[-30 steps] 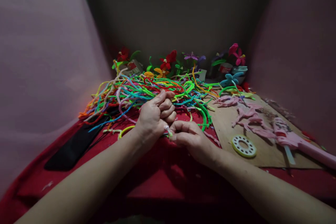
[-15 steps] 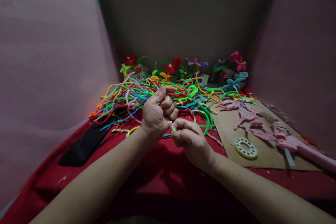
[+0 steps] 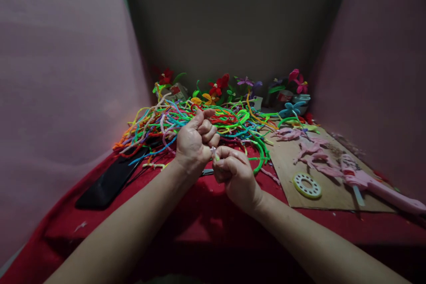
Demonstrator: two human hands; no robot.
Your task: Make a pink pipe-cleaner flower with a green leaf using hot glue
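My right hand is closed in a pinch around a small white-and-yellow piece, whose pale tip sticks out between thumb and forefinger. Its kind is too small to make out. Right beside it, the heel of my left hand meets that tip. The left fingers are curled in, with the thumb up against the forefinger; whatever they hold is hidden. Behind both hands lies a tangled heap of coloured pipe cleaners. Part of a metal tool shows under my wrists on the red cloth.
A black phone-like slab lies at left. On the right, a cardboard sheet carries a tape roll, pink fuzzy pieces and a pink glue gun. Pipe-cleaner flowers stand at the back, between pink side walls.
Both hands have shifted slightly left, and the right hand has come up closer against the left. The pinched piece now touches the left hand's heel. The view has moved a little.
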